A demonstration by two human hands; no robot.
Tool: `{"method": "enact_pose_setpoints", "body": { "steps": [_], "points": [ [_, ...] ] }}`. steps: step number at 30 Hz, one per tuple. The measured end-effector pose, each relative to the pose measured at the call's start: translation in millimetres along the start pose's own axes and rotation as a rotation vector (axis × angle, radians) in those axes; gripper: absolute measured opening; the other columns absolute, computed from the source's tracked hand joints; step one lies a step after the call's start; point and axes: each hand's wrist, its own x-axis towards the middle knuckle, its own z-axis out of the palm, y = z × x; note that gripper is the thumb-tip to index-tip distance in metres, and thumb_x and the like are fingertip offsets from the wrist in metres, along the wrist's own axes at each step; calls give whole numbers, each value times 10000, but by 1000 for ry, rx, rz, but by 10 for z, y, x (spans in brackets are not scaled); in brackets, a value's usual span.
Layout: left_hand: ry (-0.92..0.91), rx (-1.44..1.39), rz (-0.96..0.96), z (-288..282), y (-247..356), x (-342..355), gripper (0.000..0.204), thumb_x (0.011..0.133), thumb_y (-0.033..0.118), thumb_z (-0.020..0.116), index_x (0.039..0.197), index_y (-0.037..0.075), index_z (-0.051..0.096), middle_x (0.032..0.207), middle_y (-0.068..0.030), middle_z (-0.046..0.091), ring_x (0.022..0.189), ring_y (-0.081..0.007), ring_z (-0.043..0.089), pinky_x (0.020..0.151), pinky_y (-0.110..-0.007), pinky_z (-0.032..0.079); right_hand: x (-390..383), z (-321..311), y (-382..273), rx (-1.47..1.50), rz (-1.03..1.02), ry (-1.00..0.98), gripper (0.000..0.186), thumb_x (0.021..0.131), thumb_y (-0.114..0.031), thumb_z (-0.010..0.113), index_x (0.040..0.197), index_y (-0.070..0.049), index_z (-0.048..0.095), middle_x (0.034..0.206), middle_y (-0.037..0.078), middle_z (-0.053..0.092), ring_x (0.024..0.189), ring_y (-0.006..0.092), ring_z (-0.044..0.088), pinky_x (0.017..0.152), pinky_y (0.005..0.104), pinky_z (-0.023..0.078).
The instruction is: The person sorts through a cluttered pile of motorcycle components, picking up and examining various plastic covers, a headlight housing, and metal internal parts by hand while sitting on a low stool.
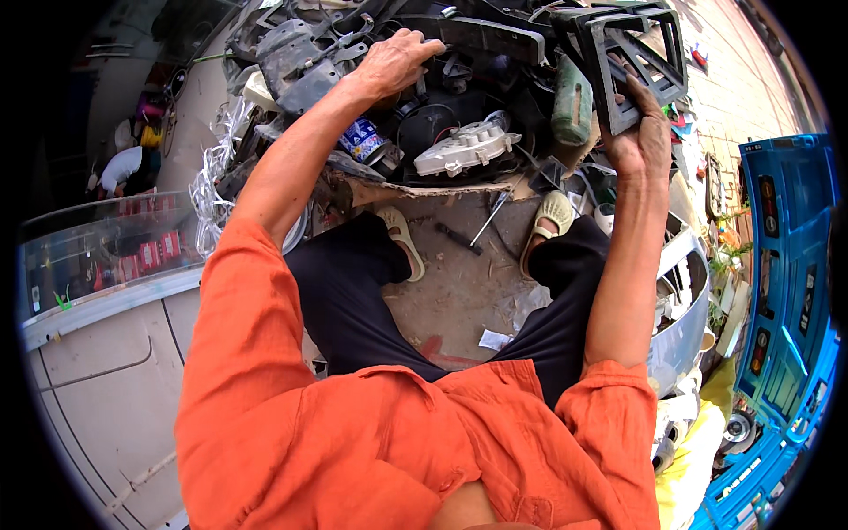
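My right hand (pixel 640 132) is raised at the far right of the scrap heap, its fingers wrapped round a black plastic frame (pixel 609 55) with angular openings. A green cylinder (pixel 572 102) lies just left of that hand. Over the heap's far side, my left hand (pixel 399 60) is closed with the fingers curled under; whatever it grips is hidden. Close to its thumb is a long black plastic bar (pixel 493 37). A dark grey moulded part (pixel 300 66) lies to its left. Nearer me, a pale ribbed plastic housing (pixel 468 148) rests beside a blue-and-white can (pixel 362 140).
A screwdriver (pixel 490 219) and a dark tool handle (pixel 458 238) lie on the floor between my feet. At left stands a glass display case (pixel 115 247). Silvery strips (pixel 215 177) hang beside the heap. A blue vehicle (pixel 786 283) is at right.
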Motion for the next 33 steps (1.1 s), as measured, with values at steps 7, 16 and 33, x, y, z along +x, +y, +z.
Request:
{"method": "enact_pose_setpoints", "body": {
  "steps": [7, 16, 33],
  "points": [
    [729, -1100, -552, -1280, -552, 135, 101, 882, 145, 592, 939, 62, 587, 746, 10, 565, 584, -90, 530, 517, -232, 460, -21, 35, 18, -11, 7, -61, 303, 833, 16, 579, 1135, 40, 572, 996, 115, 631, 691, 121, 556, 606, 212, 496],
    [898, -1524, -305, -1725, -71, 127, 185, 874, 151, 596, 1023, 42, 589, 844, -17, 640, 672, -110, 600, 543, -273, 493, -11, 15, -4, -21, -23, 5, 232, 835, 17, 583, 1066, 40, 590, 929, 112, 633, 686, 143, 566, 634, 236, 516],
    [285, -1676, -749, -284, 672, 267, 165, 860, 196, 632, 942, 65, 571, 695, -13, 575, 657, -125, 607, 576, -256, 516, 181, -217, -103, -18, 36, -20, 172, 831, 14, 599, 1003, 24, 606, 943, 95, 629, 699, 137, 550, 642, 242, 505]
  ]
}}
